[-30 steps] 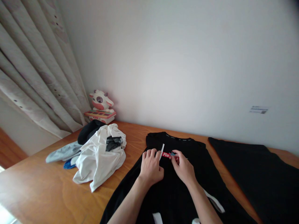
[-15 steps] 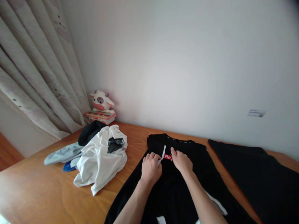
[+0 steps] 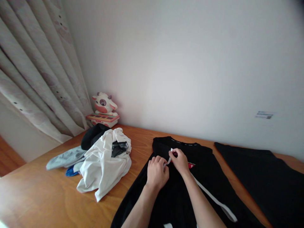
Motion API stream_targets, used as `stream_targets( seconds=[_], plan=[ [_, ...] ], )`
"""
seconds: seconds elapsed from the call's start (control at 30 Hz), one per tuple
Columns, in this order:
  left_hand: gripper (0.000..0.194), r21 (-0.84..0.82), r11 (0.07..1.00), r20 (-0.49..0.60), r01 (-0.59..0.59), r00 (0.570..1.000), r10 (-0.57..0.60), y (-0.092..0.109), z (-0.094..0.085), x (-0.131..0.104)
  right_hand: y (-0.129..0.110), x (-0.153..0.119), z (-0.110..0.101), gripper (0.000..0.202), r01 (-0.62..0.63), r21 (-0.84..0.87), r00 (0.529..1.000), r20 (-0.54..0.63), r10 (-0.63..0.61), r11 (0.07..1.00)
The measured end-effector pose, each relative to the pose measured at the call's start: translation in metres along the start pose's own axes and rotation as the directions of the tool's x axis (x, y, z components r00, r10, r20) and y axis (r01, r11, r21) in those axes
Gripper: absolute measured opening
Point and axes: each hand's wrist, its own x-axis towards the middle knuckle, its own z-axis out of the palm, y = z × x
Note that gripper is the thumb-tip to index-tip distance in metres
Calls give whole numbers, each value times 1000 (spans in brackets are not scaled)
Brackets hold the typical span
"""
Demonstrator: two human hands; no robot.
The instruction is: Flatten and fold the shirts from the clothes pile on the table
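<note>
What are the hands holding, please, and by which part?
A white strip: the right hand pinches near its upper end, the left hand lower down.

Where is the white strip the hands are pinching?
In the head view, low and just right of centre, the white strip runs from the left hand to the right hand over the black garment, near the red label.

Pale wall point(image 3: 171, 69) backs wooden table point(image 3: 54, 196); curtain point(image 3: 35, 69) hangs, perhaps floral.

Soft lt, tbl point(image 3: 30, 196) glare, lbl point(image 3: 264, 115) blurry
</note>
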Motion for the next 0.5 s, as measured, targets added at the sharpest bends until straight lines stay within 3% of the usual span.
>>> stream_targets(
  seconds=[0.27, 0.37, 0.5],
  plan=[
    [16, -113, 987, -94, -117, 990, 107, 3, -5, -3, 2, -13, -10, 25, 2, 237, 983, -177, 41, 971],
    [14, -144, 978, -103, -151, 985, 137, 4, -7, -4, 1, -15, -16, 26, 20, 247, 989, -146, 16, 969],
    [12, -172, 970, -94, -170, 983, 156, 5, -8, -3, -1, -16, -18, 37, -21, 127, 995, -95, 33, 992]
  ],
)
